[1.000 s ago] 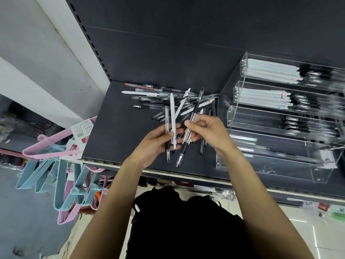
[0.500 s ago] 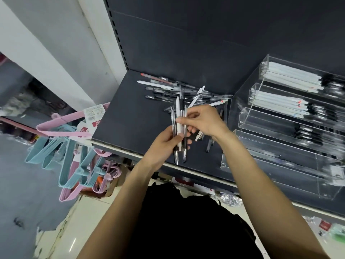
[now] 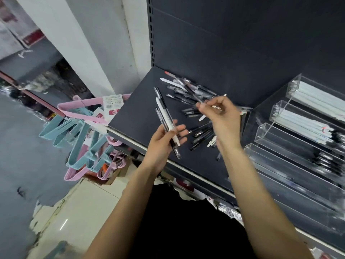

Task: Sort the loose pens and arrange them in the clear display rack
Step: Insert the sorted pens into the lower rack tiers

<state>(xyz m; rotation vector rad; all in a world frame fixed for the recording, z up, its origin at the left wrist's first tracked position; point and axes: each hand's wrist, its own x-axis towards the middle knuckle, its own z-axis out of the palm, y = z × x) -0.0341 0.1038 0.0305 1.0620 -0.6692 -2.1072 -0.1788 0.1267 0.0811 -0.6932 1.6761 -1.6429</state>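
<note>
Dark grey metal forms the shelf, and on it a loose pile of pens is spread, mostly black and clear ones with a few white ones among them. A small bundle of pens, one white and the others dark or clear, is gripped by the left hand; the bundle is held tilted above the front part of the shelf, with the thumb laid over it and the fingers curled from below. One thin pen is pinched by the right hand between thumb and fingertips, just over the pile; this hand is blurred, so the colour of the pen cannot be told surely. To the right the clear display rack is placed on the same shelf, with stepped tiers. White pens and black pens are laid in its upper tiers. Pink and blue hangers are seen hanging to the left of the shelf.
</note>
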